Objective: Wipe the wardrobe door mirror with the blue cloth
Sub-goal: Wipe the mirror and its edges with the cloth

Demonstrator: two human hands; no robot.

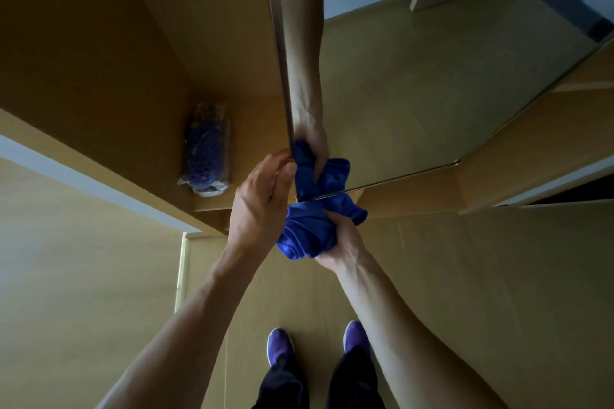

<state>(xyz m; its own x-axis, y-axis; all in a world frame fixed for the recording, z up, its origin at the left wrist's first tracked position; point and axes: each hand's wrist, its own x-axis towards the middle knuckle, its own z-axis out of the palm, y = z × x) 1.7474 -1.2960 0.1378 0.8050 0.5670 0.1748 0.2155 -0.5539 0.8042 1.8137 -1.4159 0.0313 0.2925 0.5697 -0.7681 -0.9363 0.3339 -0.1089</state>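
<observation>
Two bare forearms come up from the bottom corners of the frame and meet at its centre. Both are cut off at the lower edge.

The left hand [262, 199] grips the free edge of the wardrobe door [279, 43]. Its thumb lies on the mirror side, and its fingers curl round behind the edge, where their tips are hidden.

Just right of it, the right hand [339, 244] clutches the blue cloth [307, 229]. The cloth is bunched into a wad, and the fingers are closed on it and mostly buried in its folds.

The cloth is pressed against the lower left corner of the mirror [415, 93] and covers that corner. Part of it hangs below the glass.

The mirror fills the upper right of the frame, and its far end runs out of the picture. It shows the cloth doubled, along with a hand and a forearm that climbs to the top edge. It also shows pale wooden panels and a strip of grey-blue wall.

Left of the door the wardrobe [99, 60] stands open, its inside dim and brown. Low in it, at centre left, lies a bundle [206, 149] wrapped in clear plastic. Its contents look purplish, but what it is cannot be made out.

At bottom centre, purple shoes [280, 344] stand on the light wooden floor [481, 276]. The dark trousers [285, 382] above them are cut off by the frame.
</observation>
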